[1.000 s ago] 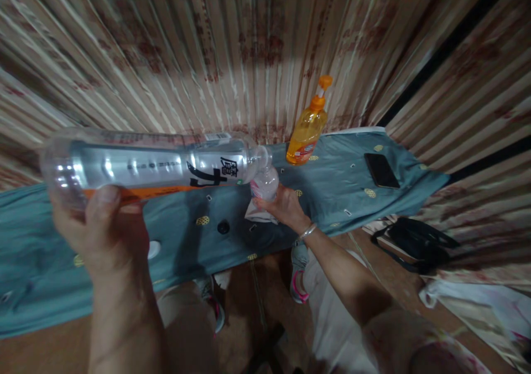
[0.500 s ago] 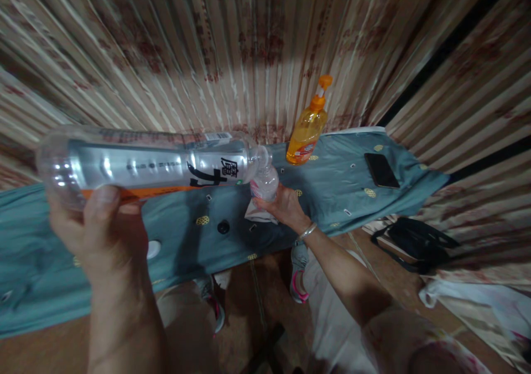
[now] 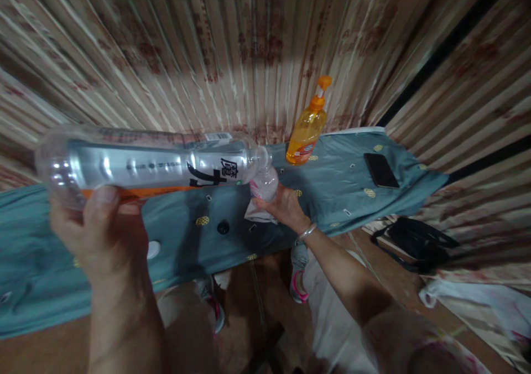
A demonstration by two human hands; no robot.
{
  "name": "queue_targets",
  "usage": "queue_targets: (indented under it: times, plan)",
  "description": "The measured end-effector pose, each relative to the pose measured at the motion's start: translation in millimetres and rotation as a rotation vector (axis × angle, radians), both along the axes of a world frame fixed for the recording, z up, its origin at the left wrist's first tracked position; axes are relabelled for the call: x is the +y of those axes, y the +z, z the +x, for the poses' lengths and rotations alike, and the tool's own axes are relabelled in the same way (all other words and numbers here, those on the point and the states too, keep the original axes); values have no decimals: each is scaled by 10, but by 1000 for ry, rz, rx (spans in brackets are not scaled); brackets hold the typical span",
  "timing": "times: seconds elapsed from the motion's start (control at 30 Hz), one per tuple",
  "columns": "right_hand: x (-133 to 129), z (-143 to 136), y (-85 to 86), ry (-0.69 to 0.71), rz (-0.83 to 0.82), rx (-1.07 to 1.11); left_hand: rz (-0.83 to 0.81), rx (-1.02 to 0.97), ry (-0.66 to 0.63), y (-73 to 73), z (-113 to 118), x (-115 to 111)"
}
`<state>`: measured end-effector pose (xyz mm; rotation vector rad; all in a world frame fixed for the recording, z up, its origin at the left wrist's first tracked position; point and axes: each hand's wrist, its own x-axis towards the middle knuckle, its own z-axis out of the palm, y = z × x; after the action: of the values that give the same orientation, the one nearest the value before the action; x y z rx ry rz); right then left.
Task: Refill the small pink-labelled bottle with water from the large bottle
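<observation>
My left hand (image 3: 105,230) grips the base end of a large clear plastic bottle (image 3: 157,164) with a silver and orange label. That bottle lies nearly level in the air, its neck pointing right. My right hand (image 3: 284,203), with a bangle at the wrist, is wrapped round a small clear plastic bottle (image 3: 264,185) held upright. The large bottle's mouth meets the top of the small one; whether they touch, I cannot tell. A pale folded cloth (image 3: 259,214) lies under the small bottle. Any liquid between the two necks cannot be made out.
A pump bottle of orange liquid (image 3: 307,133) stands at the back of the table with the teal cloth (image 3: 340,169). A phone (image 3: 380,170) lies at right. A black cap (image 3: 223,227) and a white cap (image 3: 153,249) are nearer. A black bag (image 3: 418,241) sits below right.
</observation>
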<state>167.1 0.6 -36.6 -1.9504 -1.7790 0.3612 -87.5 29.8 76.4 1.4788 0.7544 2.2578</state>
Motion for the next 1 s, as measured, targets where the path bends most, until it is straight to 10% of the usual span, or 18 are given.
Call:
queue_targets:
  times: [1.0]
  plan:
    - [5, 11, -13, -1, 0, -11, -118, 27, -68, 112, 70, -144]
